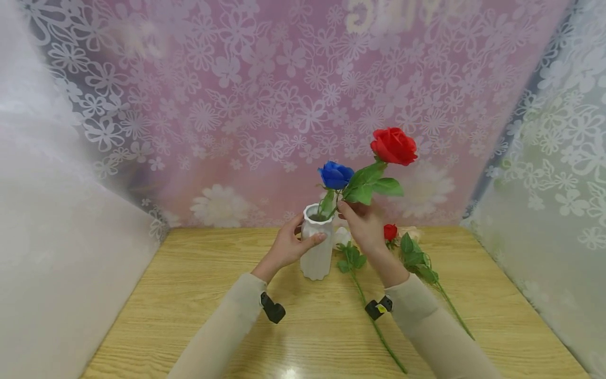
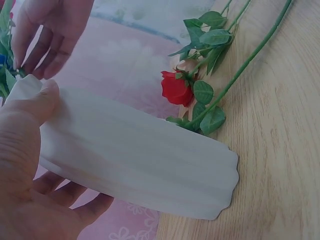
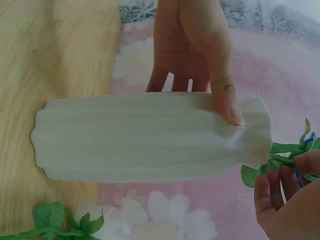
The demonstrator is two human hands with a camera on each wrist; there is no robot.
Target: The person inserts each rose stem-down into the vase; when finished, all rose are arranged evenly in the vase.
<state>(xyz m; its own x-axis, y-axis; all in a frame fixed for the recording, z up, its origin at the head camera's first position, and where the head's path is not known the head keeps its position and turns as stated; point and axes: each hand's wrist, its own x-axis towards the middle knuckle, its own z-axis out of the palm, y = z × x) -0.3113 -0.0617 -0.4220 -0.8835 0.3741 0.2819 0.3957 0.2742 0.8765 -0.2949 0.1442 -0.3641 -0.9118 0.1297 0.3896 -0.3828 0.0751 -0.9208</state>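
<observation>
A white vase with a wavy rim stands upright on the table. My left hand grips its upper part, thumb in front and fingers around the far side, as the left wrist view also shows. Just right of the rim, my right hand pinches green stems. Above that hand are a large red rose with green leaves and a blue rose over the vase mouth. The stems' lower ends are hidden at the rim. Which stems the right fingers hold I cannot tell fully.
On the wooden table right of the vase lie a white rose with a long stem, a smaller red rose and a pale peach rose. Floral-patterned curtains enclose the table at the back and sides.
</observation>
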